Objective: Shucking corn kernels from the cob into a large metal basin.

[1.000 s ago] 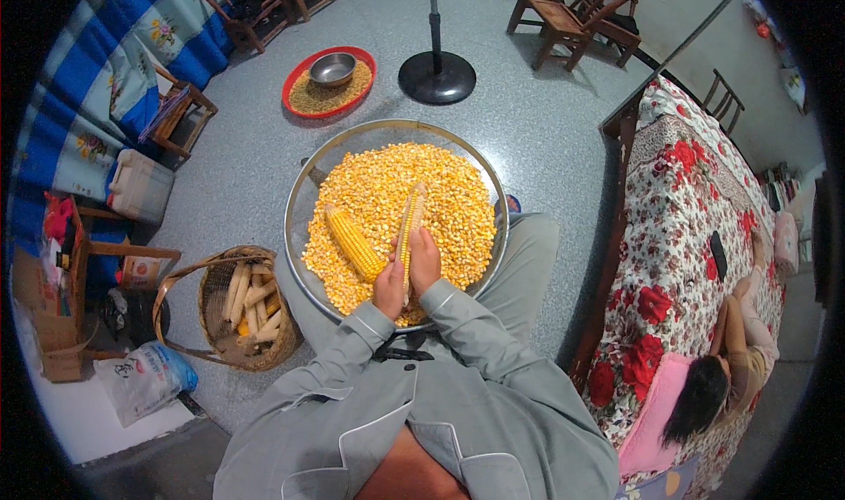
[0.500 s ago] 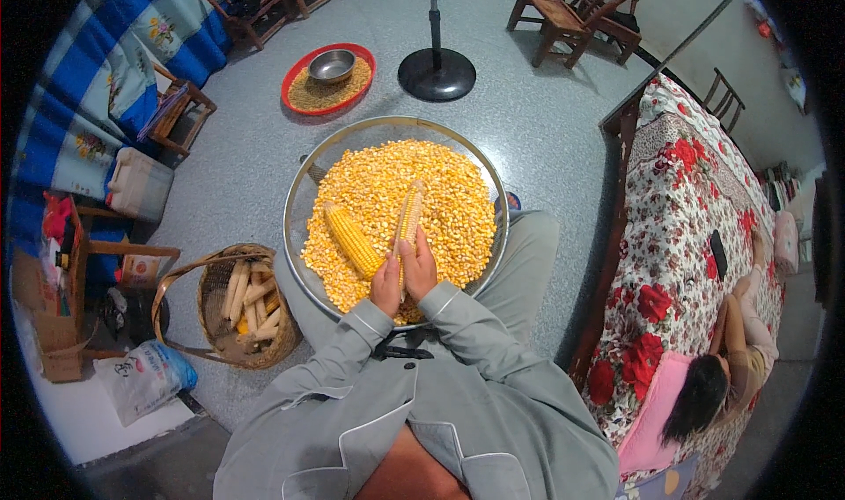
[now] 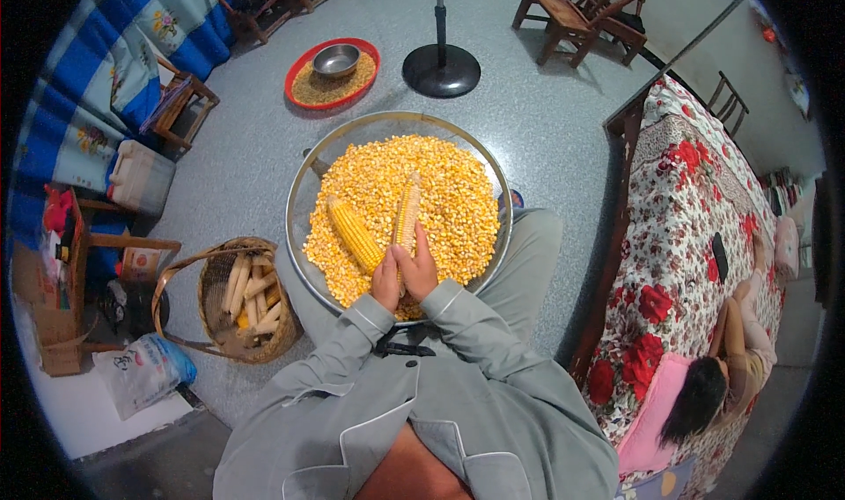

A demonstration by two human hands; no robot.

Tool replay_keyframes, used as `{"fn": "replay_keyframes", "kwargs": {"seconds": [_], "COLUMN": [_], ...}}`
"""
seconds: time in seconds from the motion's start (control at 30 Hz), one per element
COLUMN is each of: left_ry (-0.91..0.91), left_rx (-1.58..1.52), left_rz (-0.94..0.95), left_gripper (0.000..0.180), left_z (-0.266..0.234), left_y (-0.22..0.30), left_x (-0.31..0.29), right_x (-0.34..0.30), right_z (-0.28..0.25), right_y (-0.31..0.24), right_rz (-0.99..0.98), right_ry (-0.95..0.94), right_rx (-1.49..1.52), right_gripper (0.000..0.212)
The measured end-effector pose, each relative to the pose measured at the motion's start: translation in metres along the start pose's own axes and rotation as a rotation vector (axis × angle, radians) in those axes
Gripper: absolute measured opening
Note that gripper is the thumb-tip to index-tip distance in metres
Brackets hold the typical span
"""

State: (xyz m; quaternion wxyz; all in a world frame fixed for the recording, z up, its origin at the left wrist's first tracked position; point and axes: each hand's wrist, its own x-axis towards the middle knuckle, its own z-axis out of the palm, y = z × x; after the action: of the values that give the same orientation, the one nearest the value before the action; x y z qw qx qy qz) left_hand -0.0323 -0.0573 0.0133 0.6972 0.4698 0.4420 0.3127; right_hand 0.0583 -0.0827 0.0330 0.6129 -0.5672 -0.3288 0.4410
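A wide round metal sieve point(image 3: 290, 209) rests over my lap, heaped with loose yellow corn kernels point(image 3: 449, 183). Both my hands are closed around a partly shelled corn cob point(image 3: 407, 209), which points away from me over the heap. My right hand point(image 3: 421, 267) wraps its right side. Against its lower left side presses my left hand point(image 3: 386, 280). Pale bare strips show on the cob beside remaining kernel rows. A second corn cob point(image 3: 354, 234), full of yellow kernels, lies tilted on the heap just left of the held one, its near end by my left hand.
To my left stands a wicker basket point(image 3: 211, 297) of pale stripped cobs point(image 3: 251, 293). Ahead are a red tray point(image 3: 374, 77) holding grain and a steel bowl point(image 3: 336, 60), and a black fan base point(image 3: 442, 70). At right, a person point(image 3: 739, 350) lies on a flowered bed point(image 3: 660, 236).
The view has shifted slightly. Both hands keep their grip on the cob, with only a small shift of the fingers; the full cob stays on the heap.
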Motion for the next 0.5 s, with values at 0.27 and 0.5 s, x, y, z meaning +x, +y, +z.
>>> {"fn": "replay_keyframes", "kwargs": {"seconds": [0.27, 0.5], "left_ry": [0.054, 0.033], "left_rx": [-0.093, -0.048], "left_rz": [-0.419, -0.057], "left_gripper": [0.052, 0.055], "left_z": [0.002, -0.008], "left_y": [0.027, -0.014], "left_x": [-0.006, 0.004], "right_x": [0.006, -0.005], "right_z": [-0.015, 0.002], "right_y": [0.043, -0.006], "right_rz": [-0.129, -0.082], "right_ry": [0.063, -0.003], "right_rx": [-0.094, -0.191], "right_gripper": [0.058, 0.064]}}
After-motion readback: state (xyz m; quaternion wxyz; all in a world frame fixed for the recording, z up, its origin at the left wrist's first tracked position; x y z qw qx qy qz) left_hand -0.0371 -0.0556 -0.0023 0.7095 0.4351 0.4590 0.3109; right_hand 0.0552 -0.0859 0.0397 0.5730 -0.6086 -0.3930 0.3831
